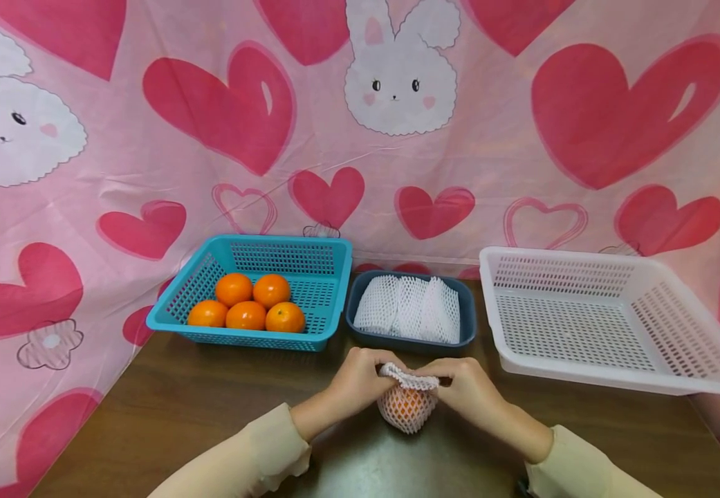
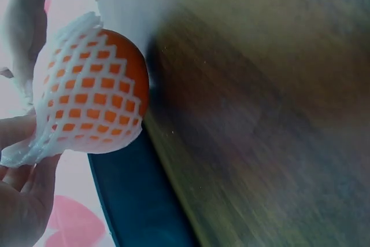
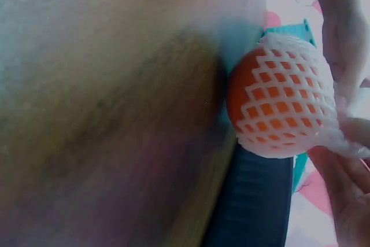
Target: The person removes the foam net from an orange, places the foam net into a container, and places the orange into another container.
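An orange [image 2: 136,67] sits inside a white foam net sleeve [image 1: 406,408], its bottom bare in both wrist views. My left hand [image 1: 362,377] pinches the sleeve's gathered rim from the left, thumb and fingers on either side of the foam. From the right, my right hand [image 1: 468,391] pinches the same rim, as the right wrist view also shows at the fingers [image 3: 341,177]. The netted orange is close over the table in front of me, between both hands.
A teal basket [image 1: 244,337] with several oranges [image 1: 245,315] stands at back left. Behind my hands is a dark blue tray [image 1: 409,345] of folded net sleeves [image 1: 406,308]. At right stands a white basket [image 1: 590,377] on the brown table [image 1: 210,394]. A heart-patterned cloth [image 1: 310,138] hangs behind.
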The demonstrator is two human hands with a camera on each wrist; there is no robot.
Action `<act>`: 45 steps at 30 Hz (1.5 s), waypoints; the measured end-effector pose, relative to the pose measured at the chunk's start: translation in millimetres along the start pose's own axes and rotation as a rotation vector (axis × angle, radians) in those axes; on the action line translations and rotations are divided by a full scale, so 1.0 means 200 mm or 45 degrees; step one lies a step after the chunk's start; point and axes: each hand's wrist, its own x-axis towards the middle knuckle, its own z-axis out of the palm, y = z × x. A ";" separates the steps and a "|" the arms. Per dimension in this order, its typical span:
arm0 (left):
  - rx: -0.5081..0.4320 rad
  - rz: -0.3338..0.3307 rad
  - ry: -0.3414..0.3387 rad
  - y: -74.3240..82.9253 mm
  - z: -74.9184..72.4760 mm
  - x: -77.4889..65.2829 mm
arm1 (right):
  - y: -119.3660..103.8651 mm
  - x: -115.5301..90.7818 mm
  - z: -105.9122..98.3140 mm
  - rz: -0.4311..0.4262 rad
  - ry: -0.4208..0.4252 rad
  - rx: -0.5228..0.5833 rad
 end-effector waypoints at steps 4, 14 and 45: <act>0.003 -0.011 0.025 -0.01 -0.01 0.00 | 0.02 -0.01 0.00 0.107 -0.094 0.012; -0.008 -0.294 -0.232 -0.03 -0.04 -0.01 | 0.03 -0.02 -0.02 0.244 -0.201 0.119; -0.017 -0.099 0.022 -0.01 -0.06 -0.01 | 0.01 0.05 0.08 0.073 0.088 0.034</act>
